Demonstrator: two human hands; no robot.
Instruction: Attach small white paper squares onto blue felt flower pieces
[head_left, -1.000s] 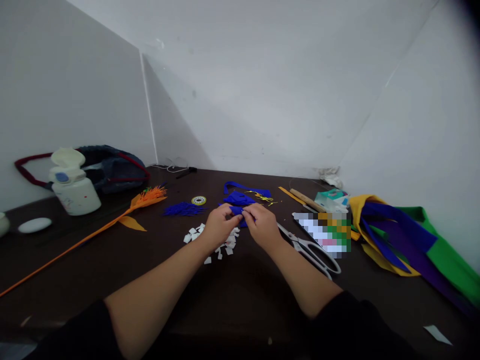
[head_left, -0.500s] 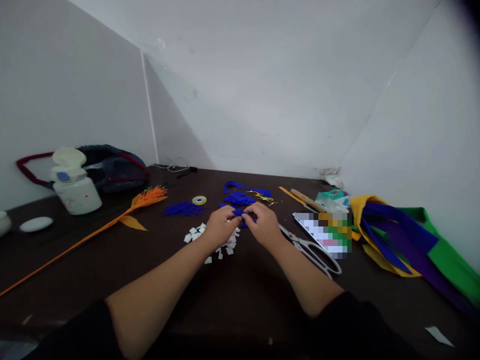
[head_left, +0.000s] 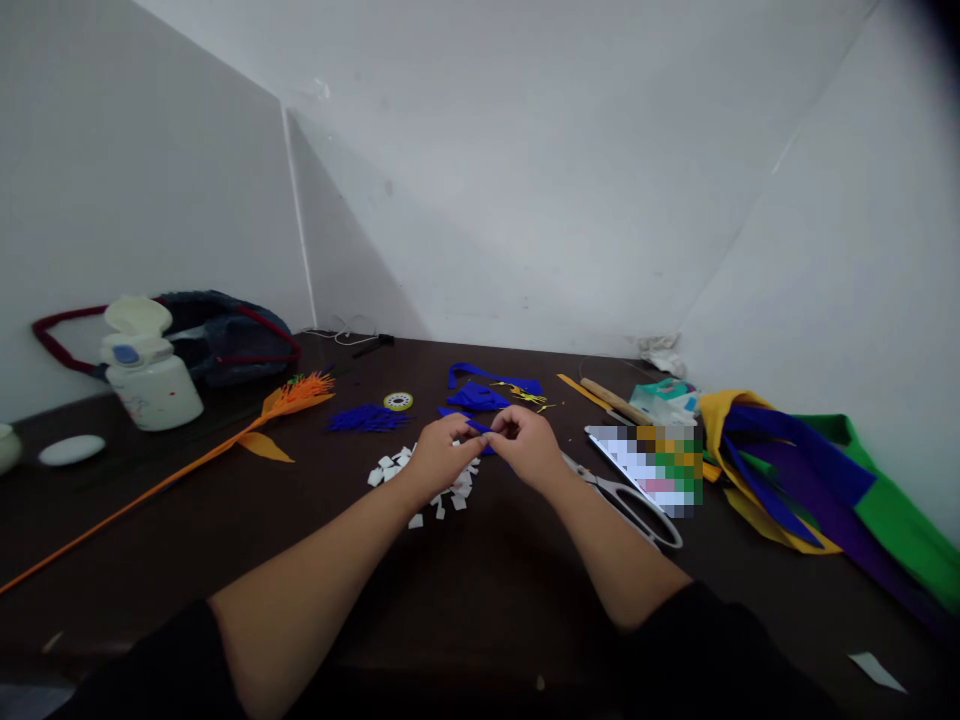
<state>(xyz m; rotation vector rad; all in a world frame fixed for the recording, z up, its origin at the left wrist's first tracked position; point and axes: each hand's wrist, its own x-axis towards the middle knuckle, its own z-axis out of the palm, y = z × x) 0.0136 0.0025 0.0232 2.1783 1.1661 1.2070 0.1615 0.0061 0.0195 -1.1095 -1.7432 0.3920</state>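
Both hands meet over the middle of the dark table, pinching a small strip of blue crepe paper. My left hand is closed on its left end, and my right hand is closed on its right end, fingertips nearly touching. Most of the strip is hidden by fingers. Beneath and beside my left hand lie scattered white paper pieces. Just beyond the hands are folded blue paper and yellow shreds. A pile of twisted blue bits lies to the left, by a small tape roll.
Scissors lie against my right forearm, beside a lit, pixelated phone or tablet. Colored crepe paper is heaped at right. On the left are an orange paper flower, a white bottle and a dark bag.
My right hand's fingers have shifted slightly on the blue strip, leaving a gap inside their curl. The strip now looks narrower between the fingertips. Other things stay put.
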